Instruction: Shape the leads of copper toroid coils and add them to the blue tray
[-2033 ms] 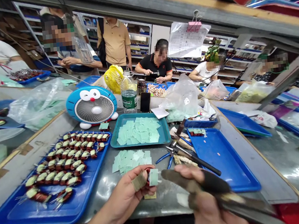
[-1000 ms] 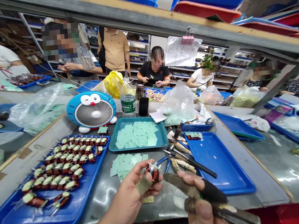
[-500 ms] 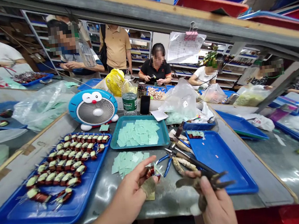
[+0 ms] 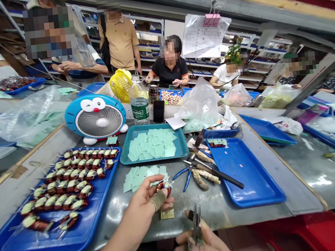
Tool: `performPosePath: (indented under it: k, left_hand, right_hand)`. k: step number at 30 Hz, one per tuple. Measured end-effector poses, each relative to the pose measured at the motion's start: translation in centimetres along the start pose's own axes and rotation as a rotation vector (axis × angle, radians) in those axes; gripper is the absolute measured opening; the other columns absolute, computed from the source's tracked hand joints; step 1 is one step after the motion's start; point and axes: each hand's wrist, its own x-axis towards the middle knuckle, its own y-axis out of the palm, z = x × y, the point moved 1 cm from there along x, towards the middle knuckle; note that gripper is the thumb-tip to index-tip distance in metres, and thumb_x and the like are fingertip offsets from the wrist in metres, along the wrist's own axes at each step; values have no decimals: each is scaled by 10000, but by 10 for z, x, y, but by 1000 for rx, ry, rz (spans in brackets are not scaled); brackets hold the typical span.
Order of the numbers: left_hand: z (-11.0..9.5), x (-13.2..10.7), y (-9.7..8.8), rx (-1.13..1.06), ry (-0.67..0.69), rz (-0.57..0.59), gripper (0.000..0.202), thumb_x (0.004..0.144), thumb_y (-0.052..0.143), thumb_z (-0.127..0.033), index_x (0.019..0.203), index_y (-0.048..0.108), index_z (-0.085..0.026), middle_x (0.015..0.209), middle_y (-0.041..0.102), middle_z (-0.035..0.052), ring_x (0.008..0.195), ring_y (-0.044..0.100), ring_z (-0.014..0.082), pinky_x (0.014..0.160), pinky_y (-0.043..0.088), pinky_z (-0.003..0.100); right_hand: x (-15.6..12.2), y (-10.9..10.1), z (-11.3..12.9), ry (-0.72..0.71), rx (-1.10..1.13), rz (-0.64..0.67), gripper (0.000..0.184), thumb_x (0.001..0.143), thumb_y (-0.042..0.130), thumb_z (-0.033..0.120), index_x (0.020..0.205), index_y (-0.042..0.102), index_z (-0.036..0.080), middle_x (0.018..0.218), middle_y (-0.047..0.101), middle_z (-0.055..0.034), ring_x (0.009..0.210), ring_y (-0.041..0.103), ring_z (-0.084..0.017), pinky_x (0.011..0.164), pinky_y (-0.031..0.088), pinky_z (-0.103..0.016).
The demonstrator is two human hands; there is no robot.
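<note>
A wire-wound coil (image 4: 163,187) is held closed in the grip of the left hand (image 4: 145,209), above the metal tabletop (image 4: 221,211). Small pliers (image 4: 196,226) are gripped by the right hand (image 4: 200,250) at the near edge; a blue tray (image 4: 49,249) of coils lies left.

**We work a coil at the bench**
Our left hand (image 4: 142,212) pinches a wound coil (image 4: 164,187) (one finger (image 4: 159,200) taped) just right of the blue tray (image 4: 60,248); farther right of it, our right hand (image 4: 201,247) grips small pliers (image 4: 196,223).
</note>
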Motion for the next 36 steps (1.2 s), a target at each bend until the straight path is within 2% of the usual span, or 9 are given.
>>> performPosePath:
  k: [2,4,6,8,13,21,27,31,36]
  left_hand:
    - [3,3,-1,-93,-22,-1,633,771,899,-374,1281,562,-210,955,682,11,849,708,169,822,569,287]
    - [8,7,-3,-236,-62,-25,643,715,944,-271,1246,590,-195,959,695,24,797,671,133,778,563,252]
    - [12,11,-6,-353,-89,-69,606,652,976,-208,1147,629,-173,941,703,36,725,627,103,702,542,217]
    - [15,13,-10,-431,-98,-77,496,668,969,-241,1039,650,-162,924,708,47,655,582,85,640,517,211]
    - [14,11,-18,-625,-187,128,332,950,681,-496,997,688,-167,895,733,101,582,576,125,596,486,265]
    - [3,9,-23,-780,-246,203,511,1048,450,-543,967,730,-123,836,736,139,614,627,167,610,456,281]
    - [0,6,-34,-754,-220,177,475,1027,481,-565,997,689,-139,829,720,123,611,600,159,629,446,285]
    - [2,5,-34,-386,-62,26,450,902,711,-551,1160,619,-194,854,675,52,682,566,156,692,441,279]
    - [0,2,-23,285,283,-245,496,771,845,-442,1167,631,-233,790,545,-24,741,524,186,709,413,274]
  right_hand:
    - [4,-9,13,-68,-379,-14,828,795,711,655,1400,395,186,1193,626,-108,995,681,-166,788,509,-207]
    - [13,-21,31,-183,-970,-261,506,989,492,546,1314,514,160,1073,649,-99,917,648,-125,795,479,-195]
    - [25,-31,48,-267,-1413,-551,324,1007,476,353,1238,606,167,1102,632,-111,993,611,-154,867,463,-231]
    - [36,-36,59,-284,-1555,-659,256,942,579,281,1150,671,165,1189,600,-133,1120,564,-228,967,442,-310]
    - [60,-26,72,-341,-1677,-695,410,981,524,512,1079,695,152,1170,596,-146,1162,519,-288,1035,408,-407]
    - [136,-9,95,-281,-1689,-782,312,981,539,241,1246,590,85,901,626,-71,793,595,-102,797,484,-228]
    - [125,-20,97,-452,-1532,-914,253,1017,436,273,1076,587,79,1016,625,-112,860,600,-124,785,433,-215]
    - [106,-32,105,-610,-1375,-922,374,1056,327,372,1080,585,103,1135,600,-137,1055,572,-170,914,435,-247]
    - [100,-39,94,-679,-1243,-743,333,992,429,365,892,632,120,1009,603,-112,960,547,-154,923,431,-241]
